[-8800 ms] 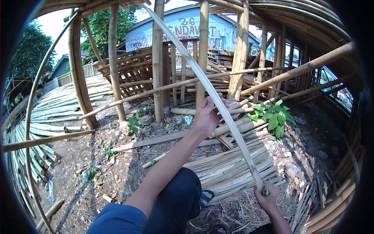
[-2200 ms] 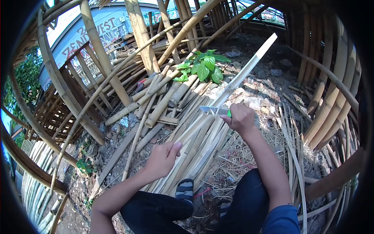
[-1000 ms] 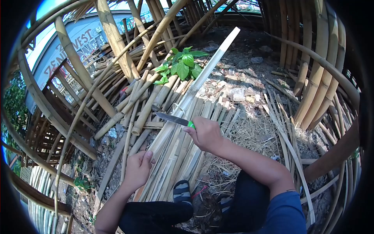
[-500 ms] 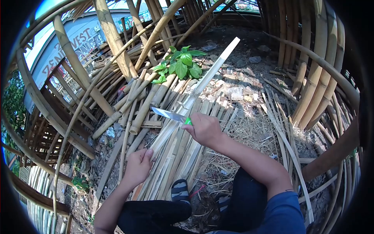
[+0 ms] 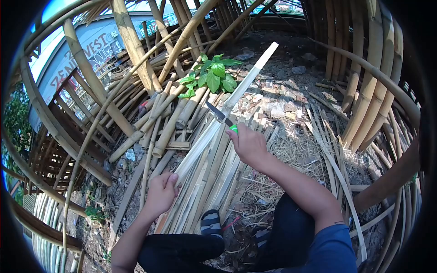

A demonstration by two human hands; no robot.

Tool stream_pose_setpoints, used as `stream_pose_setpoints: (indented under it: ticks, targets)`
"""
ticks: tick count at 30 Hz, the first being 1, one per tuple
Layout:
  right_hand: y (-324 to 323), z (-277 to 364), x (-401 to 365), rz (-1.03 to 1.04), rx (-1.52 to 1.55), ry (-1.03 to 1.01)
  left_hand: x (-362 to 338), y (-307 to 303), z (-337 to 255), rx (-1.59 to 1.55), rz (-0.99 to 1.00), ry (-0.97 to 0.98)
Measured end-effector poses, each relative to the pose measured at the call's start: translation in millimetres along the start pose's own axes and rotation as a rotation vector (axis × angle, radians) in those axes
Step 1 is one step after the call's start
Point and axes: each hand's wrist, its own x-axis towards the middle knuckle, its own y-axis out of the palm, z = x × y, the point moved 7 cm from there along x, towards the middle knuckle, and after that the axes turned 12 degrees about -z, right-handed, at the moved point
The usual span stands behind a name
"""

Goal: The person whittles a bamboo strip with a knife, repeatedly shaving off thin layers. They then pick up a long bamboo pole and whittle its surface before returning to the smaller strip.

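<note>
My left hand (image 5: 163, 191) is closed around the near end of a long, pale bamboo strip (image 5: 200, 148), which slants up and away to the right. In my right hand (image 5: 250, 144) is a knife (image 5: 220, 116) with a green handle, gripped with the fingers wrapped round it. The dark blade crosses the strip around its middle and looks to be on it, its tip pointing up and left. Under the strip lies a pile of split bamboo slats (image 5: 205, 186). Part of the handle is hidden inside my right fist.
A leafy green plant (image 5: 214, 75) grows beyond the pile. Cut bamboo poles (image 5: 168, 132) lie at the left, and upright poles (image 5: 373, 77) stand at the right. Dry shavings (image 5: 268, 191) cover the ground beside the slats. My sandalled foot (image 5: 211, 223) is at the pile's near end.
The knife has moved away from me along the strip, up and to the right, with my right hand. My left hand keeps its hold in nearly the same place.
</note>
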Motion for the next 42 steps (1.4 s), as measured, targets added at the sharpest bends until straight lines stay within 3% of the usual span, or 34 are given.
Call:
stream_pose_setpoints:
  ticks: [2,4,5,7,8,9,12,14,15,17,19,20,24,26,27,29,33,35,36,37,39,40,42]
  targets:
    - [2.4,-5.7,1.0,0.024,-0.002,0.014,-1.6,-1.4,-3.5,-0.016,-0.013,-0.019]
    - [17.9,-28.3,1.8,0.153,0.322,0.253,-3.1,-1.2,-7.5,0.042,0.013,-0.007]
    - [20.0,-29.9,0.4,0.152,0.321,0.249,-0.7,0.0,-4.9,0.038,0.011,-0.005]
    - [45.3,-26.7,-25.6,0.493,0.788,0.775,4.1,4.2,4.6,0.108,0.028,0.006]
    - [22.8,-4.2,-15.3,0.303,0.556,0.316,3.9,5.1,3.6,0.109,0.028,0.009]
    - [14.9,9.0,-22.9,0.299,0.557,0.318,3.4,5.5,2.0,0.092,0.025,0.007]
    - [-27.1,77.7,-31.9,0.126,0.317,-0.627,2.4,2.6,2.5,0.072,0.010,-0.022]
    - [11.5,-17.9,-1.3,-0.035,-0.045,-0.281,-1.1,-1.9,5.8,0.080,-0.004,-0.065]
    - [10.4,-47.2,8.3,-0.002,-0.093,-0.394,-4.0,-0.1,0.4,0.145,0.005,0.005]
    - [14.4,-38.0,9.7,-0.070,-0.078,-0.429,7.1,-1.3,-9.4,0.184,-0.019,0.107]
    - [21.7,-33.0,-6.4,0.044,-0.150,-0.105,5.8,0.3,1.3,0.106,-0.006,0.001]
    - [22.4,-34.1,-3.6,0.115,-0.103,-0.066,4.5,-1.2,-0.9,0.113,0.006,-0.030]
    - [28.0,-35.0,-6.2,0.122,-0.035,-0.075,1.3,-1.8,-3.7,0.137,0.005,-0.021]
    - [19.0,-27.6,-2.7,-0.096,0.104,-0.176,0.9,-2.7,-7.8,0.139,-0.003,-0.018]
    - [17.1,-25.2,-2.2,-0.096,0.104,-0.173,0.7,-2.3,-7.5,0.140,-0.001,-0.019]
    - [61.0,-49.0,-29.1,0.489,1.014,0.911,1.6,-3.0,-9.1,0.130,-0.024,0.011]
    - [38.2,-15.0,-36.2,0.357,0.828,0.698,5.5,3.1,4.5,0.112,-0.007,0.010]
    - [-17.8,53.4,-21.1,0.113,0.408,-0.244,5.0,2.0,1.6,0.128,-0.007,-0.014]
    - [-31.5,73.0,-24.1,0.042,0.357,-0.570,4.4,0.8,-0.9,0.131,-0.008,-0.012]
    - [-19.4,50.8,-15.5,0.039,0.358,-0.568,3.5,-0.6,-2.4,0.075,-0.010,-0.035]
    - [30.0,-40.8,-1.4,0.165,-0.085,-0.129,-5.7,0.9,1.6,0.020,0.000,-0.084]
    - [31.7,-34.6,-10.2,0.168,-0.087,-0.129,-4.0,1.7,-2.7,0.142,-0.004,0.000]
    - [36.1,-35.3,-11.0,0.191,-0.110,0.061,4.9,4.4,-12.3,0.272,-0.011,0.148]
